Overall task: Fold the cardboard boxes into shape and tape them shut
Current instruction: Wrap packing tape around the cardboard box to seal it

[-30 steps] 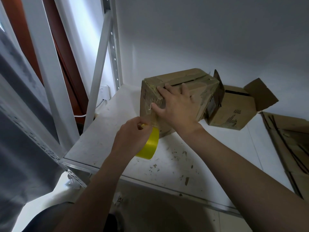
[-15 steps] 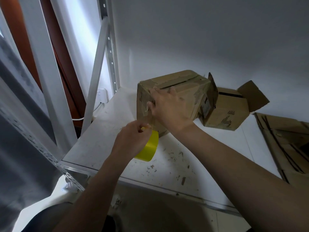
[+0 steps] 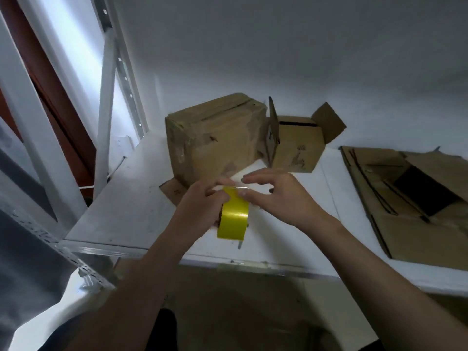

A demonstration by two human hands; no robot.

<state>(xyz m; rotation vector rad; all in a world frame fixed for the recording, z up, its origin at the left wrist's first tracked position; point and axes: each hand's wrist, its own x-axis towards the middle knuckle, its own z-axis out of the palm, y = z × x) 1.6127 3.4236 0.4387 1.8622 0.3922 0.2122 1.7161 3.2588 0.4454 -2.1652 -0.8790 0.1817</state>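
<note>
At nine o'clock a white shelf upright [image 3: 105,122] leans beside the white shelf [image 3: 121,214]. The closed cardboard box [image 3: 217,143] sits on it at twelve o'clock of the hands. Just below it, the left hand [image 3: 200,206] is wrapped around the yellow tape roll [image 3: 234,219], which stands on edge above the shelf's front. The right hand [image 3: 278,198] is at the roll's three o'clock with its thumb [image 3: 244,193] on the roll's top and fingers curled above; I cannot tell whether it pinches the tape end. The open-flapped box [image 3: 296,145] stands at one o'clock, touching the closed one. Flattened cardboard [image 3: 415,206] lies at three o'clock.
</note>
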